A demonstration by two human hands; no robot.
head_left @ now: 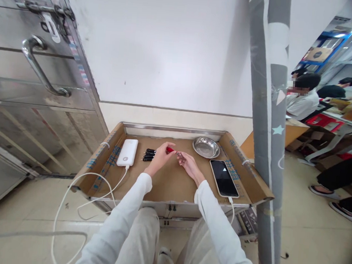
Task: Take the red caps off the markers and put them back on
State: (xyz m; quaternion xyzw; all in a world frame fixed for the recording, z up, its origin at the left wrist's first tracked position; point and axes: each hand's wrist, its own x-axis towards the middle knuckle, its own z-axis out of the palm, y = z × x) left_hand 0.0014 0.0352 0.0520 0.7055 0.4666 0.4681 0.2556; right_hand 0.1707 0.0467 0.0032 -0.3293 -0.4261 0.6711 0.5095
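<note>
Above the cardboard-lined tabletop (171,185), my left hand (160,159) pinches a small red stick-like piece (170,150) with a metallic end. My right hand (189,166) has its fingertips closed at that metallic end, so the two hands meet over the piece. Its exact kind is too small to make out. Just left of my left hand lie several short black stick-like pieces (148,156) with metal tips, partly covered by the hand. A round steel dish (206,147) stands beyond my right hand.
A white power bank (127,152) with a white cable (90,174) lies at the left. To the right rests a phone (224,178), also cabled. Cardboard walls edge the table sides. A wrapped grey pole (271,115) stands close at the right; people sit farther back.
</note>
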